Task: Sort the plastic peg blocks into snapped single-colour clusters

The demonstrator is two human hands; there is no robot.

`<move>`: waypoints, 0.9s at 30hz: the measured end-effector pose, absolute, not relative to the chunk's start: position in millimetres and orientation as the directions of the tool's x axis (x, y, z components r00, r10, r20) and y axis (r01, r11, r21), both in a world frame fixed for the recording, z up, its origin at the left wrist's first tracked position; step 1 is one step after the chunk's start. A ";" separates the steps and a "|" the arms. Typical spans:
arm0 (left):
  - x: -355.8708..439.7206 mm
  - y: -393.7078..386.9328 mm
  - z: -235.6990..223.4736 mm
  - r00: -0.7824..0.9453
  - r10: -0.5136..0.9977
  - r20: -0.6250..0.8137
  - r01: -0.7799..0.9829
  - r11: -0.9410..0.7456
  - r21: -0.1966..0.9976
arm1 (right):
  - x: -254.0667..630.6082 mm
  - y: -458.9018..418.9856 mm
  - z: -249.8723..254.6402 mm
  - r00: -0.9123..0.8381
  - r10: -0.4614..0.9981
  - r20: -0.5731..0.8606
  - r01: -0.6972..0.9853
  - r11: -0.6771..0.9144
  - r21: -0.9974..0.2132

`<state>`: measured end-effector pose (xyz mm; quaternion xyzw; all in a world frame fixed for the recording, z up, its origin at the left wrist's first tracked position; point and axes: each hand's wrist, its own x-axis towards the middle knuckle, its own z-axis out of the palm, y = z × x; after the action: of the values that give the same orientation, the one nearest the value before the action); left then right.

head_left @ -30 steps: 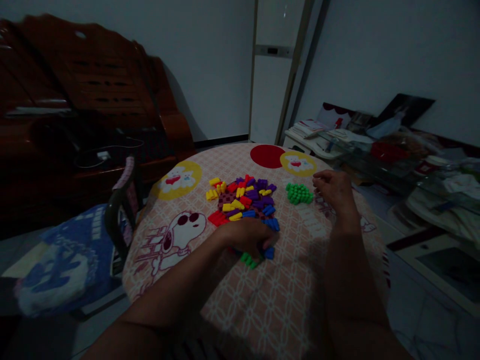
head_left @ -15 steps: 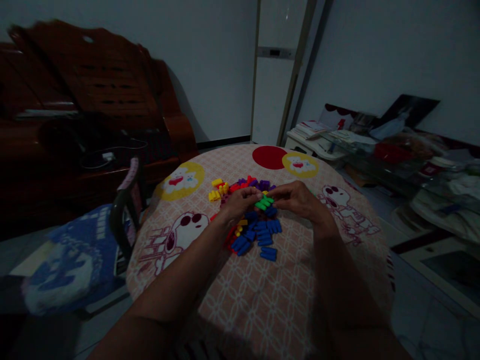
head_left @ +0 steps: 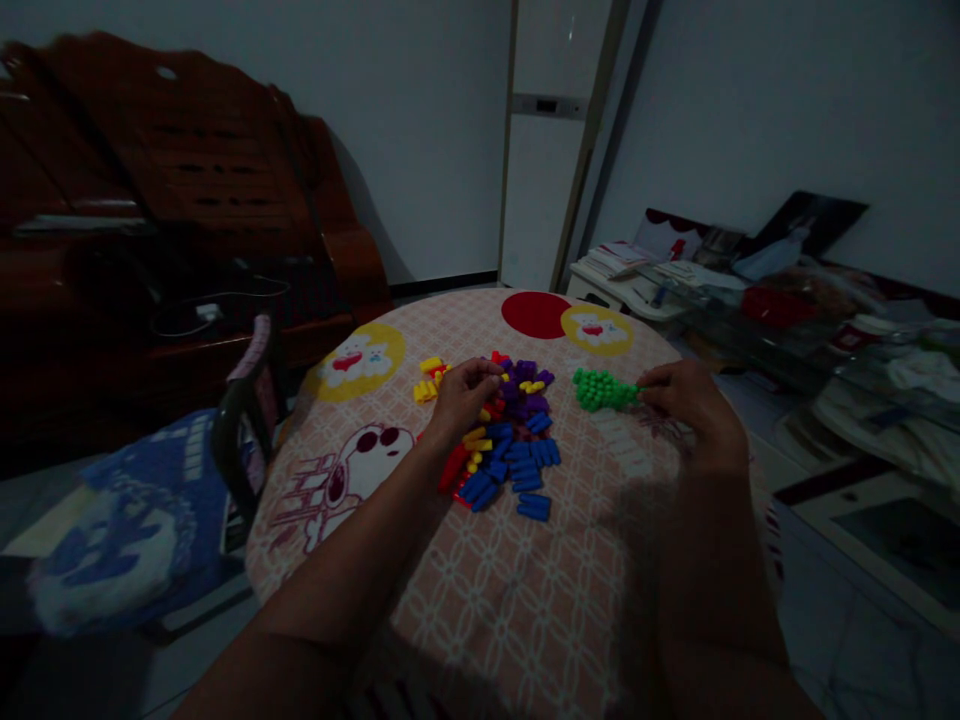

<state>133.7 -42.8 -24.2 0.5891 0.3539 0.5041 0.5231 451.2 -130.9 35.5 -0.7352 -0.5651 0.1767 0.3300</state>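
Small plastic building blocks in blue (head_left: 526, 465), purple (head_left: 526, 375), yellow (head_left: 427, 390) and red (head_left: 454, 466) lie in a loose pile on the round table. My left hand (head_left: 466, 392) is over the pile's far left part, its thumb and fingers drawn together; whatever is between the fingertips is too small to make out. To the right of the pile is a cluster of green blocks (head_left: 600, 390), narrowing toward my right hand (head_left: 694, 405). That hand pinches a green block at the cluster's right end.
A patterned tablecloth (head_left: 510, 610) with cartoon dogs covers the table. At the left stands a chair (head_left: 236, 420) with a blue cushion, before a wooden bench (head_left: 202, 190). A cluttered glass-topped stand (head_left: 705, 310) is at the right, and a tall white cabinet-like unit (head_left: 544, 180) behind.
My hands were close together over the pile with green blocks between them. My right hand has moved right, to the green cluster; my left hand has shifted slightly left and up.
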 end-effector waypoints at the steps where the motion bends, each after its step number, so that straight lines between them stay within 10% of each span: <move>1: 132.9 -41.7 -24.6 0.239 0.943 0.230 -0.103 -0.211 0.972 | 454.1 -130.4 32.0 0.317 0.945 0.081 0.719 -0.185 -0.670; 8: 125.4 -38.3 -23.5 0.148 0.960 0.238 -0.032 -0.236 0.971 | 444.7 -116.8 7.8 0.362 0.924 -0.123 0.647 -0.343 -0.680; 20: 116.1 -33.1 -23.7 0.066 0.980 0.187 -0.063 -0.183 0.981 | 442.7 -100.7 -17.6 0.407 0.905 -0.127 0.567 -0.359 -0.742; 27: 110.7 -20.7 -40.1 0.084 0.945 0.316 0.208 -0.327 0.922 | 446.0 -107.2 0.0 0.362 0.932 0.002 0.720 -0.278 -0.635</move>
<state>110.7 -20.7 -40.1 0.6393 0.4507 0.5049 0.3651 446.0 -107.2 0.0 -0.7766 -0.5320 0.1900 0.2789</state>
